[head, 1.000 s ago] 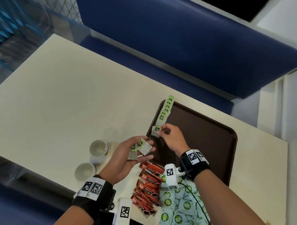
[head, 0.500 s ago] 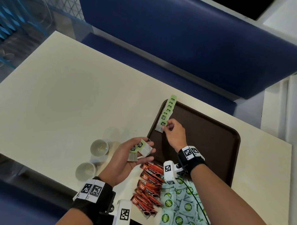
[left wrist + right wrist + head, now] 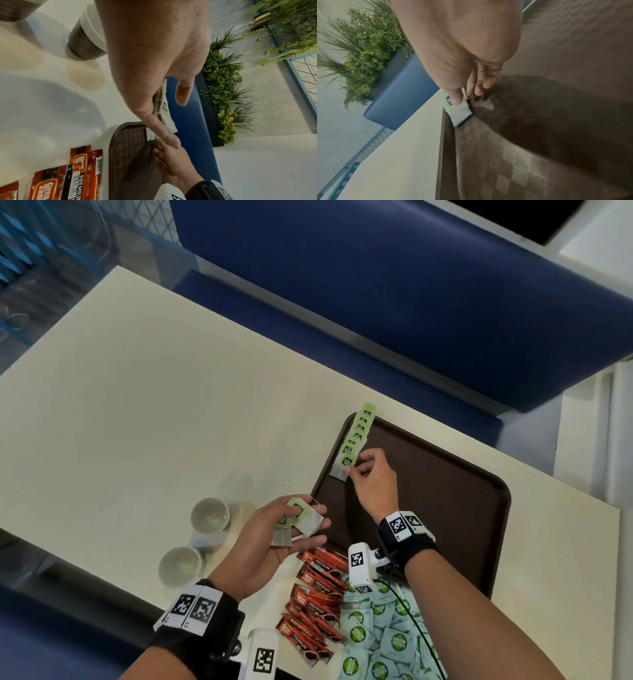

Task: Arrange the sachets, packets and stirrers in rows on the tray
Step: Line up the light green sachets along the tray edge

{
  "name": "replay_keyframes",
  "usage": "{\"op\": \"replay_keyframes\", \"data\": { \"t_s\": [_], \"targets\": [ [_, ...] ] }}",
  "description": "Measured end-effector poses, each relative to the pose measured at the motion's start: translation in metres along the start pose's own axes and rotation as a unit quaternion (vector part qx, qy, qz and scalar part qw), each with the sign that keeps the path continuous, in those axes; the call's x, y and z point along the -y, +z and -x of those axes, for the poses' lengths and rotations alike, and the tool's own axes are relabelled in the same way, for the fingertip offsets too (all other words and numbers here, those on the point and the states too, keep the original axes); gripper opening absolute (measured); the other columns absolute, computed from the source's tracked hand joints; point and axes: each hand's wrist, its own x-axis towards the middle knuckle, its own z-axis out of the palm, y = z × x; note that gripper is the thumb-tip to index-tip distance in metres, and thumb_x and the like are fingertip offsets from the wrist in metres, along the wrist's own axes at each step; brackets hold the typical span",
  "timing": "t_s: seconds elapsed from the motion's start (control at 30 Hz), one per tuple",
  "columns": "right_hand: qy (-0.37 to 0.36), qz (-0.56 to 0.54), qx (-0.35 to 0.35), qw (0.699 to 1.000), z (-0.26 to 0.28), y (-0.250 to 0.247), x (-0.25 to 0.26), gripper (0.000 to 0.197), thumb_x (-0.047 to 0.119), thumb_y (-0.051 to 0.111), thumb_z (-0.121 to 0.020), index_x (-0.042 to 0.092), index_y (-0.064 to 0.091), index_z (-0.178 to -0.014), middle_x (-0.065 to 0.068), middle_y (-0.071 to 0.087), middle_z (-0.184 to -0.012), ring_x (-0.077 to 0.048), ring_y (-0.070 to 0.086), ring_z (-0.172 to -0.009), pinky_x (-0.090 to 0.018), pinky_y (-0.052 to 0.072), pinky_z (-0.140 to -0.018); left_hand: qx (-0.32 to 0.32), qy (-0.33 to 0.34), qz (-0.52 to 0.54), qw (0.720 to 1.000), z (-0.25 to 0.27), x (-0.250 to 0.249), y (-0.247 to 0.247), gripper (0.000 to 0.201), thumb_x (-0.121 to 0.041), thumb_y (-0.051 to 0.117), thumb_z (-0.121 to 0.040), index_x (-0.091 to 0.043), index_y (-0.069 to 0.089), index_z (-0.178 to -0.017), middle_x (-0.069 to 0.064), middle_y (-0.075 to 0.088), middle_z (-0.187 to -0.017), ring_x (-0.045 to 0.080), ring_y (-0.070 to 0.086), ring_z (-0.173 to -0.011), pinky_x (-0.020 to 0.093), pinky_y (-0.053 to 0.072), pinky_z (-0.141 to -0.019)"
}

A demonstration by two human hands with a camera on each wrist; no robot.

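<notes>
On a cream table [image 3: 137, 412] before a blue bench, brown tray [image 3: 445, 508] at centre right, right hand [image 3: 371, 479] pinching a tea sachet [image 3: 344, 465] onto the overlapping row [image 3: 359, 433] hugging the rim, left hand [image 3: 270, 539] clasping spare sachets [image 3: 301, 517] ready nearby.

Free room: bare middle and right of the tray [image 3: 445, 491]; broad bare surface [image 3: 154, 405] to the left. Obstacles: tea bag row [image 3: 354, 440] along the tray's left rim; two cups [image 3: 195, 535] left of it; red sachets [image 3: 315, 601] and green-and-white packets [image 3: 380, 642] crowding the near edge
</notes>
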Motion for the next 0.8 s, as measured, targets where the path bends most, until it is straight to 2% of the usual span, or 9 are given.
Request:
{"op": "replay_keyframes", "data": {
  "t_s": [0.1, 0.17, 0.27, 0.37, 0.43, 0.53, 0.63, 0.73, 0.8],
  "targets": [
    [0.014, -0.007, -0.032, 0.999, 0.006, -0.006, 0.004, 0.032, 0.025, 0.077, -0.094, 0.021, 0.059, -0.119, 0.002, 0.066, -0.098, -0.009, 0.065, -0.087, -0.025, 0.054, -0.079, 0.005, 0.002, -0.012, 1.000, -0.001, 0.000, 0.002, 0.042, 0.011, 0.042, -0.101, 0.005, 0.050, -0.142, 0.033, 0.071, -0.129, 0.051, 0.070, -0.120, 0.055, 0.063, -0.094],
    [0.017, -0.039, -0.023, 0.999, 0.018, -0.014, 0.016, 0.027, 0.024, 0.075, -0.096, 0.022, 0.061, -0.119, 0.003, 0.066, -0.101, -0.007, 0.065, -0.089, -0.028, 0.054, -0.081, 0.006, 0.001, -0.026, 1.000, -0.001, 0.000, 0.006, 0.049, 0.017, 0.038, -0.098, 0.003, 0.046, -0.144, 0.033, 0.072, -0.128, 0.051, 0.071, -0.120, 0.057, 0.062, -0.095],
    [-0.016, -0.090, 0.114, 0.989, 0.043, -0.032, 0.043, 0.018, 0.033, 0.071, -0.099, 0.029, 0.067, -0.116, 0.009, 0.070, -0.105, -0.008, 0.067, -0.097, -0.025, 0.050, -0.083, 0.008, -0.007, -0.044, 0.999, 0.000, -0.002, 0.010, 0.058, 0.021, 0.032, -0.093, -0.002, 0.043, -0.146, 0.034, 0.071, -0.127, 0.050, 0.071, -0.120, 0.058, 0.062, -0.094],
    [-0.074, -0.086, 0.283, 0.953, 0.060, -0.047, 0.069, 0.019, 0.039, 0.070, -0.099, 0.030, 0.074, -0.115, 0.012, 0.074, -0.109, -0.007, 0.068, -0.102, -0.026, 0.056, -0.088, -0.003, -0.013, -0.079, 0.997, -0.003, -0.001, 0.011, 0.062, 0.023, 0.034, -0.092, -0.008, 0.046, -0.145, 0.034, 0.069, -0.131, 0.049, 0.073, -0.115, 0.063, 0.060, -0.097],
    [-0.111, -0.028, 0.328, 0.938, 0.062, -0.052, 0.078, 0.019, 0.040, 0.073, -0.097, 0.033, 0.075, -0.115, 0.009, 0.073, -0.105, -0.007, 0.067, -0.096, -0.024, 0.057, -0.083, -0.014, -0.008, -0.124, 0.992, -0.006, 0.000, 0.012, 0.064, 0.023, 0.039, -0.091, -0.012, 0.049, -0.143, 0.032, 0.060, -0.141, 0.046, 0.076, -0.112, 0.066, 0.057, -0.102],
    [-0.161, 0.065, 0.328, 0.928, 0.060, -0.057, 0.085, 0.021, 0.035, 0.078, -0.093, 0.033, 0.074, -0.114, 0.010, 0.067, -0.104, -0.005, 0.063, -0.089, -0.016, 0.049, -0.076, -0.012, -0.001, -0.165, 0.986, -0.008, 0.001, 0.015, 0.066, 0.024, 0.040, -0.090, -0.016, 0.050, -0.142, 0.027, 0.057, -0.143, 0.041, 0.077, -0.109, 0.066, 0.054, -0.107],
    [-0.194, 0.112, 0.320, 0.921, 0.059, -0.062, 0.090, 0.015, 0.034, 0.078, -0.094, 0.029, 0.074, -0.107, 0.013, 0.065, -0.103, -0.001, 0.060, -0.087, -0.013, 0.043, -0.073, -0.010, 0.003, -0.175, 0.985, -0.006, 0.001, 0.018, 0.067, 0.024, 0.040, -0.092, -0.018, 0.047, -0.144, 0.025, 0.060, -0.140, 0.043, 0.077, -0.110, 0.064, 0.053, -0.109],
    [-0.191, 0.088, 0.313, 0.926, 0.060, -0.073, 0.090, 0.007, 0.034, 0.077, -0.094, 0.031, 0.072, -0.099, 0.013, 0.066, -0.102, -0.002, 0.061, -0.092, -0.015, 0.047, -0.078, -0.008, 0.003, -0.167, 0.986, -0.005, 0.002, 0.017, 0.065, 0.025, 0.036, -0.094, -0.016, 0.043, -0.145, 0.029, 0.067, -0.135, 0.045, 0.075, -0.115, 0.062, 0.056, -0.106],
    [-0.181, 0.054, 0.281, 0.941, 0.058, -0.078, 0.085, 0.005, 0.033, 0.075, -0.095, 0.033, 0.072, -0.099, 0.014, 0.069, -0.102, -0.005, 0.064, -0.096, -0.022, 0.051, -0.084, -0.010, 0.004, -0.168, 0.986, -0.003, 0.002, 0.014, 0.062, 0.024, 0.034, -0.096, -0.015, 0.039, -0.144, 0.029, 0.073, -0.127, 0.043, 0.074, -0.117, 0.061, 0.055, -0.106]
  ]
}}
